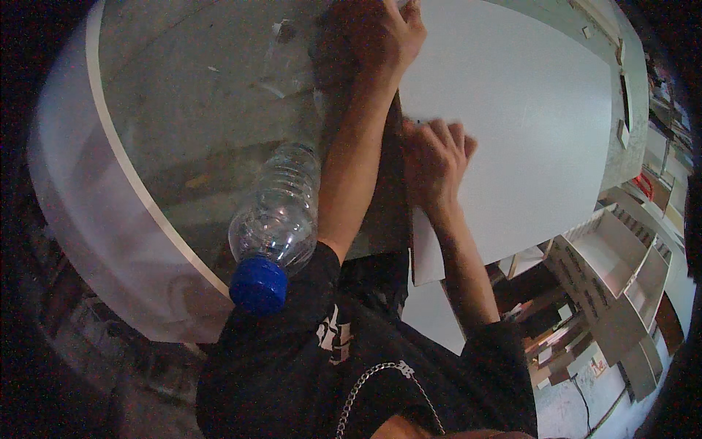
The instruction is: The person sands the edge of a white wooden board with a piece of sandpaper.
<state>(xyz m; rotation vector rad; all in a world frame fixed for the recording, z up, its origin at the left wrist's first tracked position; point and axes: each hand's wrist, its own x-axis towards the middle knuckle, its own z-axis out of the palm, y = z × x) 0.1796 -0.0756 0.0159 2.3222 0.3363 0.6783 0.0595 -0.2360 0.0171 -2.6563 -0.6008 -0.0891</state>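
Observation:
A large white panel (519, 124) lies at the right, its long dark left edge running toward me. At the far part of that edge is my left hand (391, 36), its fingers bent; the frame's top cuts it off, and what they hold is hidden. Closer to me, my right hand (439, 154) is curled closed at the same edge, slightly blurred. Whatever lies inside its fingers does not show. A clear plastic bottle (274, 219) with a blue cap (258, 284) stands beside my left forearm.
The grey work surface (197, 124) extends to the left, bounded by a pale curved edge (139, 194). Several open white box-like units (610, 252) stand at the lower right. A small red item (643, 186) shows beyond the panel.

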